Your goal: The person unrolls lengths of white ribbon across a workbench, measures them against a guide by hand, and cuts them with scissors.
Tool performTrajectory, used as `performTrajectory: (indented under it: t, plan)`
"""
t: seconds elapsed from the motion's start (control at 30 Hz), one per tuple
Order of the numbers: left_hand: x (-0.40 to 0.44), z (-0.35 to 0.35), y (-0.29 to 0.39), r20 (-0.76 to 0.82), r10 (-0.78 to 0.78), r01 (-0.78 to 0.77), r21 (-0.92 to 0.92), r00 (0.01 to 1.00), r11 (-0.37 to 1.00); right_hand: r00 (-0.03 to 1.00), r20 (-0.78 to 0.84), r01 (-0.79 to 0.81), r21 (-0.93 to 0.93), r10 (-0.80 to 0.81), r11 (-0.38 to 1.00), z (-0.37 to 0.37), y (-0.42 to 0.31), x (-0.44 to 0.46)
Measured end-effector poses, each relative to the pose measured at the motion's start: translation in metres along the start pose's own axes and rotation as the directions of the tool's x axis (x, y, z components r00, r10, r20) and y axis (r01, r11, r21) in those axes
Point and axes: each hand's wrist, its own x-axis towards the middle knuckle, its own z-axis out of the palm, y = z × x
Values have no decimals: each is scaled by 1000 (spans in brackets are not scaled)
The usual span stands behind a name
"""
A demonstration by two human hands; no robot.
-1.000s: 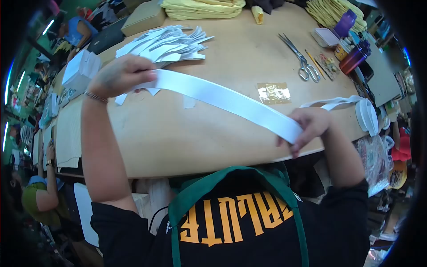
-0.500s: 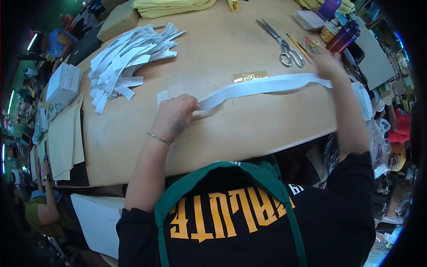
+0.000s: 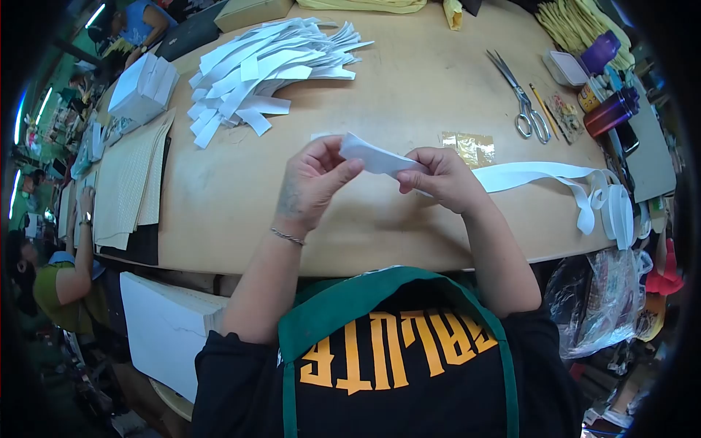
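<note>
Both hands hold a folded end of a white strip (image 3: 380, 155) above the table. My left hand (image 3: 315, 179) pinches its left end between thumb and fingers. My right hand (image 3: 445, 177) grips the other end, thumb on top. From behind the right hand, a long white band (image 3: 533, 174) runs across the table to loose loops at the right edge. Just beyond my right hand lies a piece of shiny gold-brown tape (image 3: 471, 147). A small white piece shows partly behind the left hand.
A heap of cut white strips (image 3: 274, 69) lies at the back left. Scissors (image 3: 522, 98), a pencil (image 3: 544, 109), a plastic tub (image 3: 566, 68) and a dark bottle (image 3: 612, 111) are at the right. Patterned sheets (image 3: 135, 186) lie at the left edge. Another person (image 3: 69, 281) is farther left.
My right hand has come from the far right to beside the left. The strip, stretched out before, is now folded short between both hands. The camera view has shifted.
</note>
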Motion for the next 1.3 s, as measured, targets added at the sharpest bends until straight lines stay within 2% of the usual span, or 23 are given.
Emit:
performTrajectory:
  t: [0.07, 0.13, 0.33, 0.43, 0.53, 0.63, 0.77, 1.03, 1.13, 1.3]
  plan:
    - [-4, 9, -4, -24, -5, 4, -43, 1000, 999, 1000, 8, -6, 11, 6, 1000, 1, 4, -2]
    - [-5, 11, -6, -72, 19, -18, 6, 997, 1000, 1000, 2, 28, 34, -28, 999, 3, 8, -3]
    - [-7, 9, -8, -130, 1, 10, 90, 991, 996, 996, -36, -84, -97, 81, 992, 6, -4, -8]
    - [-9, 15, -6, -151, -24, 36, 77, 988, 996, 973, -134, 155, -235, -190, 960, 13, 3, -6]
    - [-11, 20, -2, -155, -50, 61, 69, 987, 996, 885, -238, 355, -212, -401, 911, 27, 0, 4]
    - [-11, 21, -3, -131, -56, 68, 88, 990, 994, 890, -255, 334, -199, -378, 921, 37, -13, 8]
    - [-11, 17, -7, -133, -44, 63, 144, 990, 988, 919, -272, 273, -86, -286, 958, 43, -12, 11]
    - [-11, 20, -11, -110, -9, 14, 46, 994, 999, 925, -308, 219, -54, -225, 974, 43, -12, 8]
    - [-12, 22, -8, -116, -34, 37, 24, 993, 999, 924, -304, 240, -18, -234, 971, 43, -9, 8]
    - [-12, 24, -5, -115, -82, 73, -82, 990, 994, 912, -298, 272, -76, -282, 959, 44, -10, 8]
